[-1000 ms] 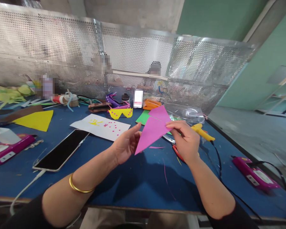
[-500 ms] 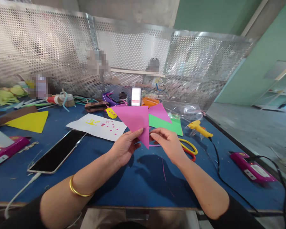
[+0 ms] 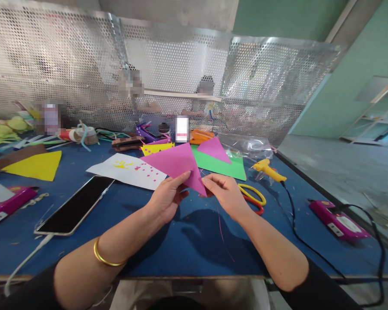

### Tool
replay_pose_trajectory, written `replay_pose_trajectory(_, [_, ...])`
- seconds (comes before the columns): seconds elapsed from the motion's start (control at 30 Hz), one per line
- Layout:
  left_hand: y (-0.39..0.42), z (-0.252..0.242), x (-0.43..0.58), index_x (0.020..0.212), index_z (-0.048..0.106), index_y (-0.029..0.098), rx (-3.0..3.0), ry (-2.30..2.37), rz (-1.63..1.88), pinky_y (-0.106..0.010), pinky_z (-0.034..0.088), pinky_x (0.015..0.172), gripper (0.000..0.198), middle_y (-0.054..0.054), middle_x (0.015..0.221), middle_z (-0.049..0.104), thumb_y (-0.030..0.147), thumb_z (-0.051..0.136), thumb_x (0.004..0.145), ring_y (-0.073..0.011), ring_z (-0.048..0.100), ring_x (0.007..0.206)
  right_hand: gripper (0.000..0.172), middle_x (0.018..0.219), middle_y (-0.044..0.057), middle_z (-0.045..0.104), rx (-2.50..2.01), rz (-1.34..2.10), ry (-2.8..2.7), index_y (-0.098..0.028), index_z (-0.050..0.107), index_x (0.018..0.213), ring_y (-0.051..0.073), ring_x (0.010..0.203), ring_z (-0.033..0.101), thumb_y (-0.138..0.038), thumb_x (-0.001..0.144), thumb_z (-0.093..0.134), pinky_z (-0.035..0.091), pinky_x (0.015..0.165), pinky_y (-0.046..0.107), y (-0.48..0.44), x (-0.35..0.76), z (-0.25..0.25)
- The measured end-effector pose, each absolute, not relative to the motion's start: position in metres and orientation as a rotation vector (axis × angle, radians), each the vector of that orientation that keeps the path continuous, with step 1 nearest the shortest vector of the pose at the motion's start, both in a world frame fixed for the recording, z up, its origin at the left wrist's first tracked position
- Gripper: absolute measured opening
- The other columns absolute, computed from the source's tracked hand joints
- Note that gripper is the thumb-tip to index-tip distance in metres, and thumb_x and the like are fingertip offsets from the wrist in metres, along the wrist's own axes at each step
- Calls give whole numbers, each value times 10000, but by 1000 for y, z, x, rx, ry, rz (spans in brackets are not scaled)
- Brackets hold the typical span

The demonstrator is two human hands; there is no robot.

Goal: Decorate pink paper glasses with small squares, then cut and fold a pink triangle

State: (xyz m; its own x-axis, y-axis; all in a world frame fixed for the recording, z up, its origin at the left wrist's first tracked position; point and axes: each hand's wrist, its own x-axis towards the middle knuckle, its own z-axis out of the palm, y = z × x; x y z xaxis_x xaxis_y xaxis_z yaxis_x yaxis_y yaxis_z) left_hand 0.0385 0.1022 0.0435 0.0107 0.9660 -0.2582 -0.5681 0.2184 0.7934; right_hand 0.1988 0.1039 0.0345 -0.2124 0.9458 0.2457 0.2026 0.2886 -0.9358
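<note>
A pink paper triangle (image 3: 177,162) is held up over the blue table in front of me. My left hand (image 3: 168,200) grips its lower edge, thumb on top and fingers beneath. At the paper's lower right corner, my right hand (image 3: 224,193) pinches the edge between thumb and fingers. Behind it lie a green sheet (image 3: 226,167) and another pink piece (image 3: 215,150). White paper with small pink dots and yellow bits (image 3: 126,170) rests to the left. A yellow dotted paper piece (image 3: 158,148) shows just behind the held triangle.
A black-screened phone (image 3: 76,206) lies left on the table (image 3: 181,258). Yellow and red scissor handles (image 3: 255,196), a yellow glue gun (image 3: 269,169) and a magenta power strip (image 3: 339,220) are on the right. A perforated metal screen (image 3: 177,56) stands behind.
The pink triangle has turned, its lower tip swinging right and its top edge now slanting. My right fingers now pinch its corner. More of the yellow dotted piece shows.
</note>
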Motion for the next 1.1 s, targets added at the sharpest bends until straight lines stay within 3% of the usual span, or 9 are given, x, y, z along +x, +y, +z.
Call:
replay_pose_trajectory(0.2, [104,43,35,739,715,169,582,930,1333,-211,441,535,247,11,686,691,262,869,571,-100,594,611,209,635,1,664,-1111,1033,-1646,-200,625,727,160,583,659,-387,820,610,538,613,300,107,199,29])
replay_pose_trajectory(0.5, [101,38,37,681,746,116,760,973,1193,-248,472,568,173,-70,676,727,184,853,563,-150,641,626,240,669,-1,673,-1195,831,-1838,-211,622,736,155,628,664,-380,877,526,527,633,279,108,202,35])
replay_pose_trajectory(0.67, [109,41,29,698,740,118,689,998,1289,-225,515,583,141,-58,682,733,165,829,599,-136,662,629,152,916,67,718,-1546,427,-1910,-225,641,934,233,853,669,-282,844,533,492,773,372,116,251,37])
replay_pose_trajectory(0.8, [112,46,24,700,725,116,622,981,1340,-211,533,551,98,-40,674,725,113,797,633,-137,684,619,206,929,154,680,-1832,187,-2039,-158,675,893,305,839,655,-160,700,603,460,717,395,110,299,24])
replay_pose_trajectory(0.97, [110,49,26,696,711,109,575,939,1358,-204,545,522,106,-43,672,725,84,796,638,-148,697,612,520,1079,137,649,-1860,85,-2325,-154,613,1195,282,1017,611,-89,686,534,437,827,351,106,317,15])
replay_pose_trajectory(1.1, [112,49,26,712,714,100,553,922,1362,-192,550,510,76,-44,672,725,69,771,673,-142,698,604,590,1024,165,641,-1911,19,-2426,-106,566,1259,299,949,628,-80,672,518,432,743,344,114,310,17])
